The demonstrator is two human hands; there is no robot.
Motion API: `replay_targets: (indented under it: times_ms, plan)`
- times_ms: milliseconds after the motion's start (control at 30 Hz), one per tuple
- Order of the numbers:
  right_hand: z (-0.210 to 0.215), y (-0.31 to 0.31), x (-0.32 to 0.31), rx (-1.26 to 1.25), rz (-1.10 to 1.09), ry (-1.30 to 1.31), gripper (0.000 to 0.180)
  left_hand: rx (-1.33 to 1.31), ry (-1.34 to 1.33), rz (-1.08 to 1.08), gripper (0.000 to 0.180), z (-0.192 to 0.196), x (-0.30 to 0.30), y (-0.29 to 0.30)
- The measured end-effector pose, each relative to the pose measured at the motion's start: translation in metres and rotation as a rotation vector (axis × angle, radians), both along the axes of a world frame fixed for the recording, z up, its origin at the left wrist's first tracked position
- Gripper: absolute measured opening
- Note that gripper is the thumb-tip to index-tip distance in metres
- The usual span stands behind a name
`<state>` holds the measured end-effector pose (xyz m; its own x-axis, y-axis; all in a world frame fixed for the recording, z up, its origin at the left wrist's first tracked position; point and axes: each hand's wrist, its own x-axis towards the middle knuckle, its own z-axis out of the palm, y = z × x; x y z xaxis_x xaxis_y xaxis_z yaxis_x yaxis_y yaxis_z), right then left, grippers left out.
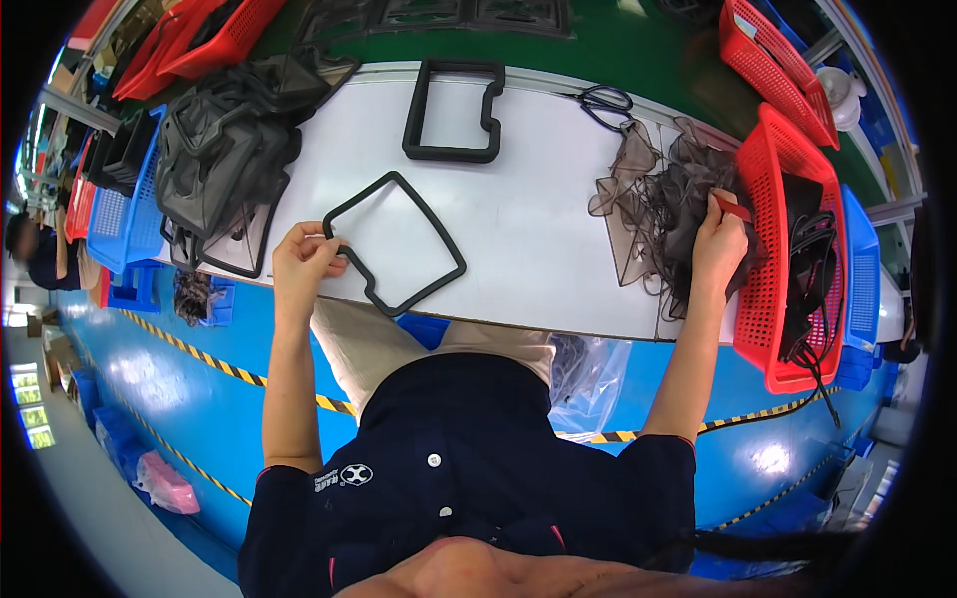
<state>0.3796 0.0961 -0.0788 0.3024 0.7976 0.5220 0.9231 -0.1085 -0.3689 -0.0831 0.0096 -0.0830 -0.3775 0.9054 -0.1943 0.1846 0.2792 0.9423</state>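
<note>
- My left hand (302,261) is closed in a pinch on the thin black frame (433,220), thumb and fingertips meeting at its notched left side; the loop lies turned askew near the table's front edge, likely gripped there because that side is closest to me.
- My right hand (720,244) is closed too, around a small red piece (734,207); it may be a tool's handle, but my fingers hide too much to say.
- That hand sits over the crumpled dark mesh (638,204), which seems heaped there to be within easy reach.
- The thick black frame (451,153) lies alone toward the far edge, apart from both hands, perhaps to leave the near space free.
- Scissors (605,100) rest beyond the mesh, and a heap of dark mesh pieces (219,149) covers the left end.
- The table (538,229) is white and smooth, with a red basket (760,269) of dark parts at its right end.
- Around me, the blue floor (244,329) carries yellow-and-black tape (239,373); a green surface (638,50) spreads beyond the table.
</note>
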Motion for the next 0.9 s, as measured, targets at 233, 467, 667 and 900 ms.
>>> replay_targets:
  times_ms: [233, 467, 667, 900]
  plan:
    - [0.034, -0.010, -0.017, 0.259, 0.254, -0.031, 0.013, 0.047, -0.068, -0.044, 0.022, 0.014, 0.007, 0.001]
    - [0.059, -0.032, -0.081, 0.435, 0.470, 0.267, 0.013, 0.615, 0.211, -0.300, 0.017, 0.059, 0.045, -0.022]
    - [0.012, -0.036, -0.113, 0.113, 0.690, 0.723, 0.014, 0.503, 0.624, -0.652, 0.032, 0.020, 0.053, -0.037]
    - [-0.006, -0.044, -0.127, -0.175, 0.649, 1.235, 0.018, 0.333, 0.388, -0.232, 0.024, 0.004, 0.029, -0.027]
